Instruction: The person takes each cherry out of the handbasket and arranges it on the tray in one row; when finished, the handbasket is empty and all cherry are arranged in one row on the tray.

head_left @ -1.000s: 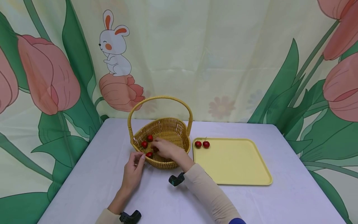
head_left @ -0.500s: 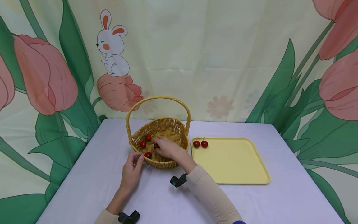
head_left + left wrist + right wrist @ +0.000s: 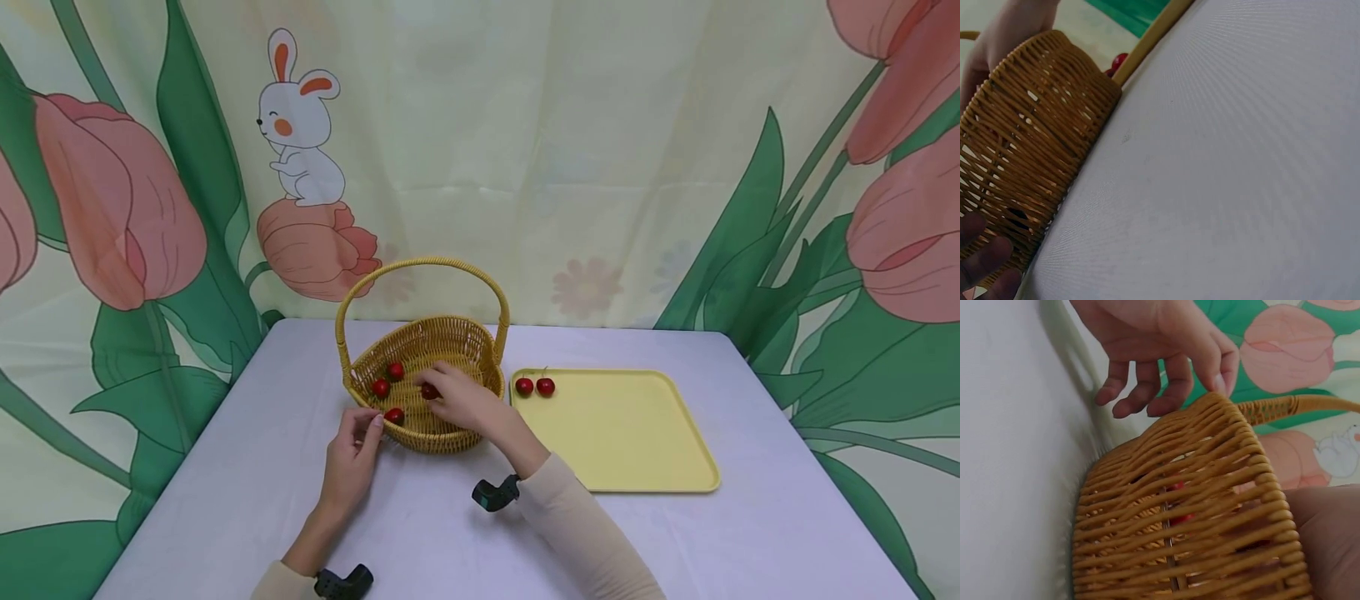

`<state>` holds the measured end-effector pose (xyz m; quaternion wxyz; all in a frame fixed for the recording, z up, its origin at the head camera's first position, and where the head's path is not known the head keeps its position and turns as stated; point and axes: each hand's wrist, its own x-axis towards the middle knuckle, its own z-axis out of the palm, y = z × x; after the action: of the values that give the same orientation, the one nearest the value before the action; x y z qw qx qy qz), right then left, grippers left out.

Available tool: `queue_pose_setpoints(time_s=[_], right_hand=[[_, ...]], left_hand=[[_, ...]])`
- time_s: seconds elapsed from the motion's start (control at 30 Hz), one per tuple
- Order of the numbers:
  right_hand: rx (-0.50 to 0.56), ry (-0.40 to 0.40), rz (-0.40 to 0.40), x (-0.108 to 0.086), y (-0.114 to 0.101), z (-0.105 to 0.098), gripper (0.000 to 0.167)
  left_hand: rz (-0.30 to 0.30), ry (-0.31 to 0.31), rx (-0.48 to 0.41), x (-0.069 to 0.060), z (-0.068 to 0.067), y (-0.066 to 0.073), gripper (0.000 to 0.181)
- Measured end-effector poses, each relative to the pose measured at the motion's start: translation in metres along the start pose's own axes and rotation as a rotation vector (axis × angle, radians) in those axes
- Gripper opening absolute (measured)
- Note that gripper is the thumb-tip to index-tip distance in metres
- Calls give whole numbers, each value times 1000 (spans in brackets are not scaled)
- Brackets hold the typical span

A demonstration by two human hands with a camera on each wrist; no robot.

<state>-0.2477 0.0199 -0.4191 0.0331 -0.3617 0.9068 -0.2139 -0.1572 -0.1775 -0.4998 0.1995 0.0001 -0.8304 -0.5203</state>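
A woven wicker basket (image 3: 431, 443) with a tall arched handle stands on the table. My left hand (image 3: 351, 460) pinches its front left rim between thumb and index finger; in the right wrist view the other fingers hang loosely outside the wall. Over the basket's inside, my right hand (image 3: 471, 407) holds a dark red cherry (image 3: 430, 391) at its fingertips. Three more cherries lie along the basket's left side: one at the back (image 3: 395, 371), a middle cherry (image 3: 381, 388) and a front cherry (image 3: 394, 415). In the left wrist view, the wicker wall (image 3: 1041, 131) hides the basket's contents.
Right of the basket lies a shallow yellow tray (image 3: 622, 442). Two stemmed cherries, a left one (image 3: 523, 387) and a right one (image 3: 545, 387), sit in its back left corner. A printed curtain (image 3: 600, 167) hangs behind the white-covered table (image 3: 247, 483).
My right hand has drawn a little to the right inside the basket, and the cherry at its fingertips has come with it. The left hand keeps its place on the rim.
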Motion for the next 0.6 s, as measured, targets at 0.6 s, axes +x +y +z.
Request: queue_pose_setpoints(time_s=[0.6], right_hand=[[77,194,-47,-40,16,-20,34]], left_hand=[[-12,-8,-34,-1,0,1,19]])
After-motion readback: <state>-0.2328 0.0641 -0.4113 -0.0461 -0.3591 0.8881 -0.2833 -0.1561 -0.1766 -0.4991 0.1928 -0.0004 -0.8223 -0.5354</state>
